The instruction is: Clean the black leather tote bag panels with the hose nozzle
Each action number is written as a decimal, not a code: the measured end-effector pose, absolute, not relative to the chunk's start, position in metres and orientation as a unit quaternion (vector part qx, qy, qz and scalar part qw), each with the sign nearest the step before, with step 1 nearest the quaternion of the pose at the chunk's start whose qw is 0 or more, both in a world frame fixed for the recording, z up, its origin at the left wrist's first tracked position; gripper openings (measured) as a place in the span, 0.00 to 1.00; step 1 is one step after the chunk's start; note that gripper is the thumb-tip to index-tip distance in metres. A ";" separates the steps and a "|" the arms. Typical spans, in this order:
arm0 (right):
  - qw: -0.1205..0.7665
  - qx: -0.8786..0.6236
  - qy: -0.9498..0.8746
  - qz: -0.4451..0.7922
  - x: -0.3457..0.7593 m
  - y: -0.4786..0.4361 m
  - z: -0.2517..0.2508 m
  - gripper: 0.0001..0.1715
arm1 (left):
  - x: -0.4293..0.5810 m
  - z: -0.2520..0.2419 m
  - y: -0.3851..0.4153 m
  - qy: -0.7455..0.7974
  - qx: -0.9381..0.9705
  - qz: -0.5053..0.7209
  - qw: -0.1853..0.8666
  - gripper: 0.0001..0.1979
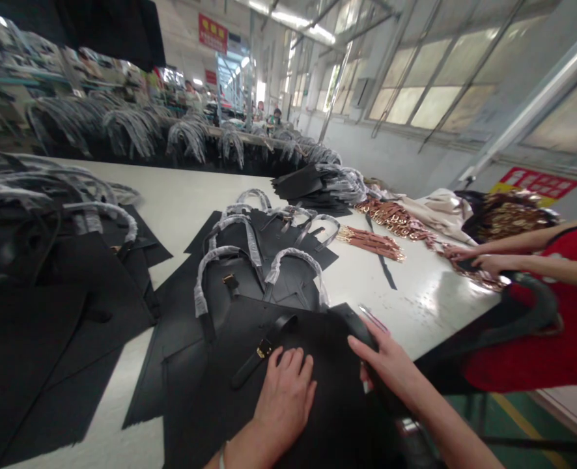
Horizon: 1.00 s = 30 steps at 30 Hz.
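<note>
A black leather bag panel (327, 365) lies in front of me on a stack of similar panels. Across it runs a short black strap (246, 374) with a gold buckle (264, 348). My left hand (288, 391) rests flat on the panel, its fingertips just beside the buckle. At the panel's right edge my right hand (386, 358) is closed, thumb on top and fingers underneath. A thin, shiny pinkish tool (374, 318) sticks out by that hand; its kind cannot be made out. Beyond are more black panels with plastic-wrapped handles (295, 257).
Piled black panels (49, 326) with wrapped handles cover the table's left side. Brown straps with gold hardware (374, 242) lie at right, near a loose black strip (381, 260). A co-worker in red (557, 312) handles brown pieces there. More wrapped handles (142, 130) hang behind.
</note>
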State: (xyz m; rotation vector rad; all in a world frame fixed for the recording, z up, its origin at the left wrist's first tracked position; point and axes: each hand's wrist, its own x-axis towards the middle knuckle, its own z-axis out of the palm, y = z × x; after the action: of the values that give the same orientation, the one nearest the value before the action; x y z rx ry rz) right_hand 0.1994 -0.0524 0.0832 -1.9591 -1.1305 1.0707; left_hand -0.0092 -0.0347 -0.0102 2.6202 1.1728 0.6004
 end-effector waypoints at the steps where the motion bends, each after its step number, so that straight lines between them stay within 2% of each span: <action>1: 0.336 -0.753 -0.418 0.381 0.203 -0.051 0.084 0.41 | -0.009 -0.009 -0.034 0.397 0.890 0.202 0.103 0.18; 4: 0.355 -0.759 -0.404 0.366 0.212 -0.054 0.090 0.42 | -0.009 -0.007 -0.033 0.405 0.887 0.203 0.094 0.18; 10: 0.242 -0.703 -0.405 0.533 0.207 -0.075 0.095 0.39 | -0.007 -0.009 -0.034 0.434 0.873 0.205 0.089 0.19; 14: 0.200 -0.672 -0.398 0.591 0.201 -0.078 0.091 0.39 | -0.007 -0.008 -0.033 0.432 0.873 0.205 0.097 0.18; 20: 0.208 -0.673 -0.434 0.561 0.186 -0.055 0.087 0.35 | -0.006 -0.007 -0.031 0.418 0.881 0.198 0.096 0.17; 26: 0.290 -0.692 -0.493 0.440 0.170 -0.029 0.086 0.36 | -0.008 -0.010 -0.034 0.401 0.888 0.204 0.093 0.16; 30: 0.224 -0.662 -0.505 0.506 0.168 -0.029 0.101 0.36 | -0.008 -0.022 -0.037 0.363 0.898 0.238 0.072 0.13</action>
State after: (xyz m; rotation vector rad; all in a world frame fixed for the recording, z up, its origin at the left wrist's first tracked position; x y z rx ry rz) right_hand 0.1676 -0.0292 0.1005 -1.8277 -1.3925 1.3970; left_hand -0.0085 -0.0373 -0.0223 2.6988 1.0914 0.7158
